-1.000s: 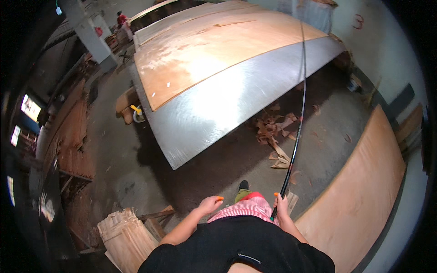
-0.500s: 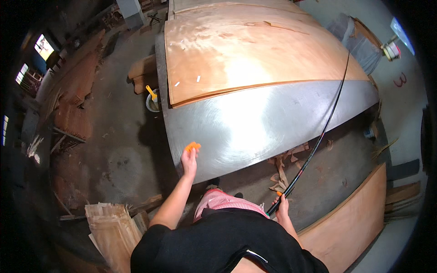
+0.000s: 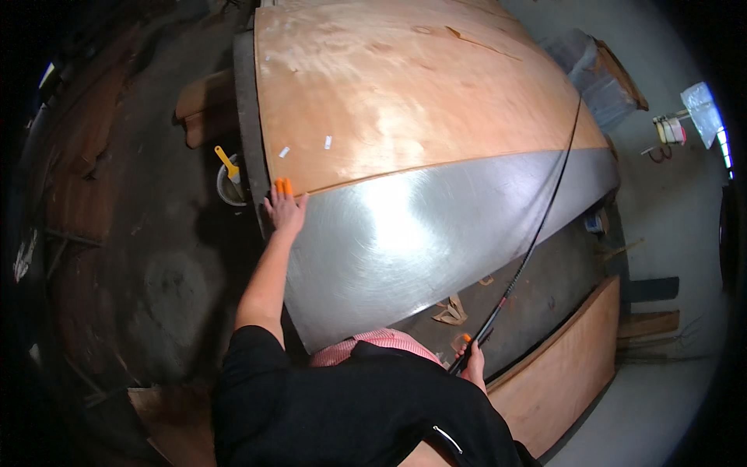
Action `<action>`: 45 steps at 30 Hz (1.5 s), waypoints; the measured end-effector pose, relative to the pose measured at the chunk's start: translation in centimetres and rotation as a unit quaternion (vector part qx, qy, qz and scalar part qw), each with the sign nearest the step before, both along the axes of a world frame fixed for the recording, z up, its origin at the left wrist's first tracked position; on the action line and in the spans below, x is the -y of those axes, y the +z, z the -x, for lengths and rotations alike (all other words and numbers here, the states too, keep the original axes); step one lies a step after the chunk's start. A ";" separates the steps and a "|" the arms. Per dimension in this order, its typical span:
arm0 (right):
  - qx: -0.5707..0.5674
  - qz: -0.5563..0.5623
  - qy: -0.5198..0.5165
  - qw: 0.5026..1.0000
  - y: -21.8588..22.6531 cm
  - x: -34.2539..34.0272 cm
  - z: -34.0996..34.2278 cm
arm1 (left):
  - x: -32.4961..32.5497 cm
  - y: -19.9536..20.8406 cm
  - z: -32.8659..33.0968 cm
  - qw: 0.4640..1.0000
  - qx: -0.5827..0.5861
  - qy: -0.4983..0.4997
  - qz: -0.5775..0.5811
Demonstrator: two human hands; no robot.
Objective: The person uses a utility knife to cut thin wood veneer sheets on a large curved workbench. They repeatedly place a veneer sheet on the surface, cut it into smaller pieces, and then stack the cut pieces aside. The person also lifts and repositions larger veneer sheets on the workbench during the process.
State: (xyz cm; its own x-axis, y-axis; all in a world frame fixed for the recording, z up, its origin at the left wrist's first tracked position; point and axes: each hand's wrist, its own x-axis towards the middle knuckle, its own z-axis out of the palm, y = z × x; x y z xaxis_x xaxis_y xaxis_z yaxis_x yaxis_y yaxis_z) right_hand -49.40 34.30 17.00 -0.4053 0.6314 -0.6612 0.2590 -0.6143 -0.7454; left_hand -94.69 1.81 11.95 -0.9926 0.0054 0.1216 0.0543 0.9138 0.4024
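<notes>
My left hand (image 3: pixel 286 208) lies with its fingers stretched out at the near left corner of a thin wood veneer sheet (image 3: pixel 405 101). Orange covers sit on some of its fingertips. The sheet rests on a shiny metal tabletop (image 3: pixel 475 214), whose near part is bare. Low at my right side, my right hand (image 3: pixel 472 363) is closed round the thick end of a long, thin black rod (image 3: pixel 531 249). An orange cover shows on that hand too. The rod slants up and away over the tabletop, and its thin tip reaches over the veneer.
Left of the table, a yellow-handled scraper (image 3: pixel 223 158) stands in a bucket (image 3: pixel 226 191). Two small white strips lie on the veneer. A large wood sheet (image 3: pixel 564 350) leans at the right, near the wall. Veneer scraps (image 3: pixel 451 310) lie on the floor beyond my apron.
My left hand has moved forward and left, from over the bare metal to the veneer's corner, and its fingers have straightened. I have come closer to the table; my right hand keeps the rod.
</notes>
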 end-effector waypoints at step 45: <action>-0.036 0.024 -0.024 0.999 8.6 2.7 4.8 | 2.6 2.5 -18.1 0.691 0.604 -0.051 -0.394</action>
